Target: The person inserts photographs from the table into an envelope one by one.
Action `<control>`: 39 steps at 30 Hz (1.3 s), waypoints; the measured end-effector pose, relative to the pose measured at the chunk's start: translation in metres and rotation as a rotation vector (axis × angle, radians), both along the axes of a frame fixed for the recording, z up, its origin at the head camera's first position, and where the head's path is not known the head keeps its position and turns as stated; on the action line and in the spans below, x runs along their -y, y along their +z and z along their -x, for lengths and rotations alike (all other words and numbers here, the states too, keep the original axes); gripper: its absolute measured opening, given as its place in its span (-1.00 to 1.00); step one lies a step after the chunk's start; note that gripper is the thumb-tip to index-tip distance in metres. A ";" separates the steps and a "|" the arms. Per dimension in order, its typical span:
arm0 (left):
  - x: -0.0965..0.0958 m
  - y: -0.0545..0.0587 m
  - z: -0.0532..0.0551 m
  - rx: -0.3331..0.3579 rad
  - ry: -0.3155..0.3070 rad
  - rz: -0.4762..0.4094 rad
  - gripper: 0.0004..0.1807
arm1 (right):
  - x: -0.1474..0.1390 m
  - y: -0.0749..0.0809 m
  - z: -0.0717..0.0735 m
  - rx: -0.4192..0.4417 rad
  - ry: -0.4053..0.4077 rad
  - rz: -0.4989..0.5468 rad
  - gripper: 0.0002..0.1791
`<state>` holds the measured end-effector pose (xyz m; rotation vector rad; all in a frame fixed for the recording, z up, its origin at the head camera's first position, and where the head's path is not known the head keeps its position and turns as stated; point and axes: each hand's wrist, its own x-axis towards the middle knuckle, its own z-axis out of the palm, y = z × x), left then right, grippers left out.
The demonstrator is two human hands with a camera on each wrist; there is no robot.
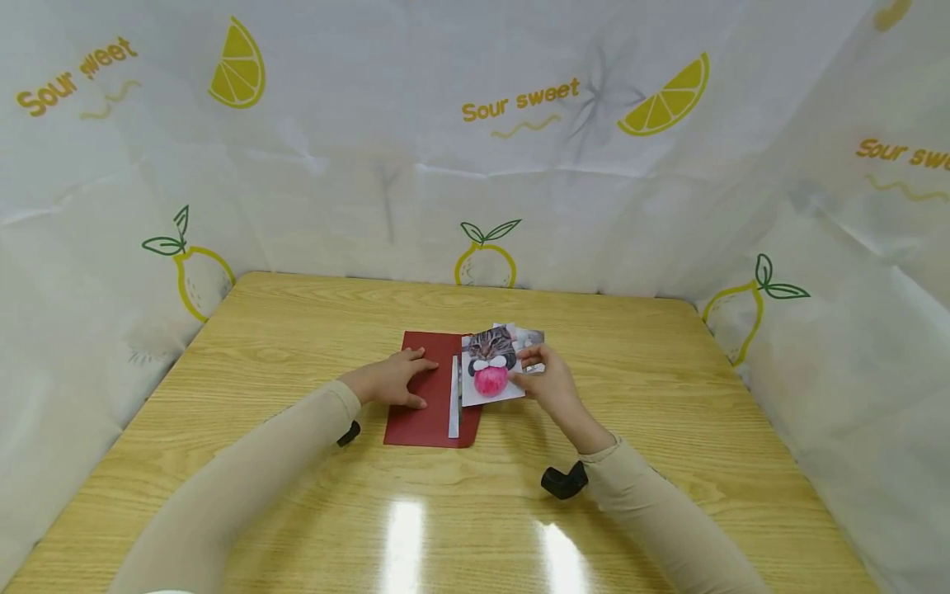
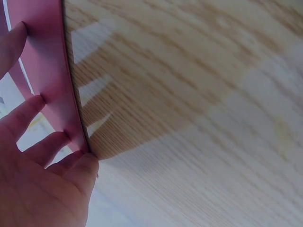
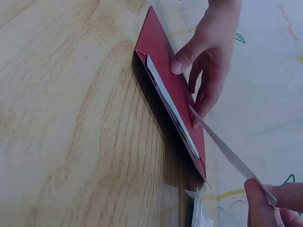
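Observation:
A red paper envelope (image 1: 426,425) lies flat on the table, and white cards (image 1: 454,404) stick out of its right-hand opening. My left hand (image 1: 389,379) rests on the envelope with fingers spread; in the left wrist view its fingertips touch the red surface (image 2: 52,61). With thumb and fingers my right hand (image 1: 552,384) pinches a photo card (image 1: 490,363) showing a tabby cat and a pink ball. The right wrist view shows this card (image 3: 227,151) edge-on, raised above the envelope (image 3: 158,42). More photo cards (image 1: 533,337) lie partly hidden behind it.
The wooden table (image 1: 297,487) reaches back to a white cloth (image 1: 356,198) printed with lemons and lettering, which also hangs at both sides. A black device (image 1: 564,480) sits by my right wrist, another (image 1: 349,434) by my left.

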<state>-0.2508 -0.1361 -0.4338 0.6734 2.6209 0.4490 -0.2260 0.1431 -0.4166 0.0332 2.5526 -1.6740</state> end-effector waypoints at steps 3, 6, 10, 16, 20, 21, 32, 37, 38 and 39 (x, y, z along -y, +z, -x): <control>0.000 0.000 -0.001 -0.002 -0.001 -0.002 -0.24 | -0.001 -0.001 0.000 -0.021 -0.012 0.002 -0.61; 0.000 -0.002 0.001 0.002 0.006 -0.001 -0.24 | -0.002 -0.003 0.001 -0.035 -0.026 -0.012 -0.62; 0.000 -0.003 0.002 -0.003 0.013 0.006 -0.23 | -0.002 -0.008 0.002 -0.057 -0.042 -0.019 -0.64; -0.001 -0.004 0.001 0.006 0.028 0.002 -0.22 | 0.002 -0.012 -0.001 -0.074 -0.041 0.012 -0.65; -0.001 -0.003 0.000 0.009 0.030 0.001 -0.22 | 0.005 -0.015 -0.003 -0.074 -0.036 0.020 -0.64; -0.001 -0.003 0.001 0.009 0.029 0.002 -0.22 | 0.006 -0.016 -0.003 -0.078 -0.034 0.018 -0.64; -0.001 -0.003 0.002 0.001 0.027 0.007 -0.22 | 0.009 -0.019 -0.007 -0.058 -0.035 0.012 -0.64; 0.000 -0.002 0.001 0.000 0.027 0.013 -0.22 | 0.008 -0.024 -0.008 -0.050 -0.027 0.002 -0.65; 0.000 -0.002 0.000 -0.001 0.026 0.013 -0.22 | 0.008 -0.025 -0.008 -0.046 -0.026 0.001 -0.65; 0.000 -0.002 0.000 -0.003 0.024 0.013 -0.22 | 0.008 -0.025 -0.009 -0.044 -0.025 -0.001 -0.66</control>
